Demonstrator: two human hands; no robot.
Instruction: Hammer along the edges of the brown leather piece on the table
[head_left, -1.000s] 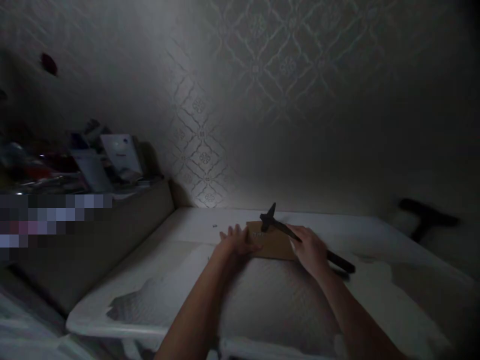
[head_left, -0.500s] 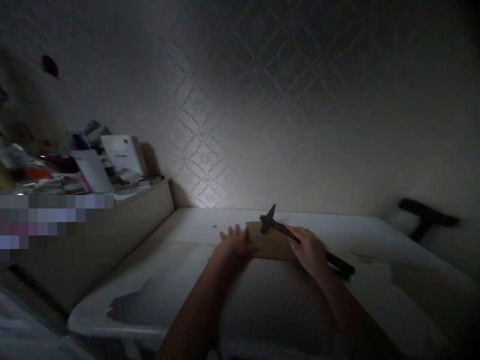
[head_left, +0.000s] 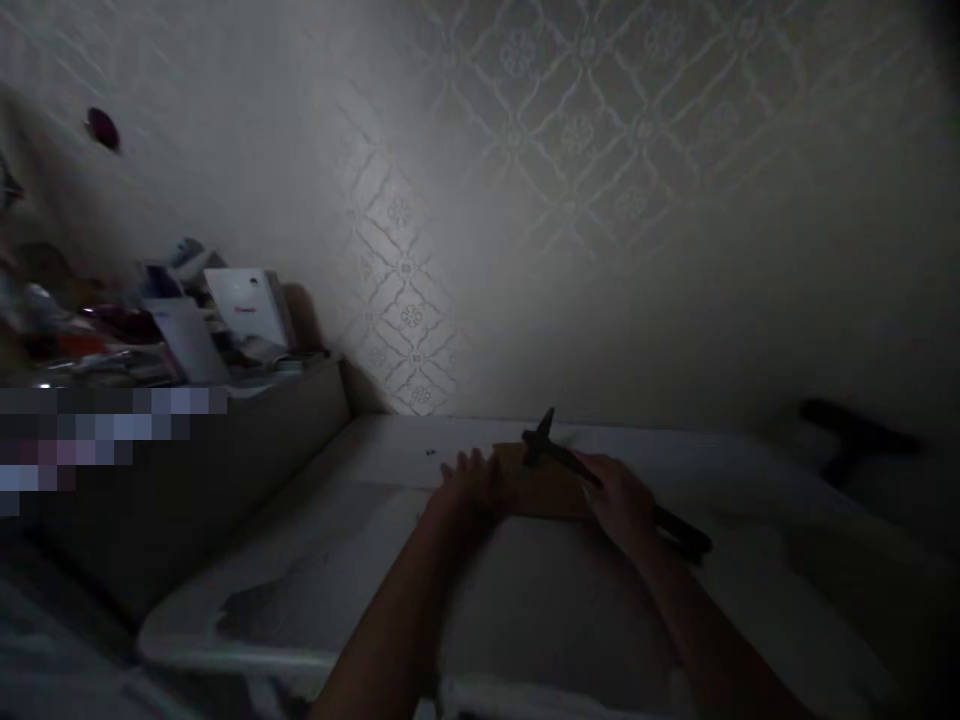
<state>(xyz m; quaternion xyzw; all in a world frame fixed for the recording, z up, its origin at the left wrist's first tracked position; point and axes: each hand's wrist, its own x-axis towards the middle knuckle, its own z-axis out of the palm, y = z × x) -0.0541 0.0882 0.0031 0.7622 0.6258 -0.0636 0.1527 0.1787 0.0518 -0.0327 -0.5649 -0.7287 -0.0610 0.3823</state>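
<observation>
My right hand (head_left: 621, 498) is closed round the dark handle of a hammer (head_left: 537, 442). The hammer's head is over a flat brown board (head_left: 544, 498), and its handle sticks out behind the hand toward the lower right. At the board's left end lies my left hand (head_left: 469, 482), its fingers stretched out and apart, touching the board. Small marks or pieces on the board near the hammer head are too dim to make out. Both the board and my hands rest over a white table (head_left: 390, 450).
A tiny dark object (head_left: 430, 452) lies on the table left of my hand. Grey worn patches (head_left: 277, 600) show on the tabletop. To the left, a cabinet (head_left: 300, 420) bears a white box (head_left: 251, 305) and clutter. A blurred dark T-shaped object (head_left: 855, 430) is at right; a patterned wall (head_left: 600, 300) stands behind.
The light on the table and board has dimmed. My hands and the hammer are almost where they were, with the hammer head shifted very slightly.
</observation>
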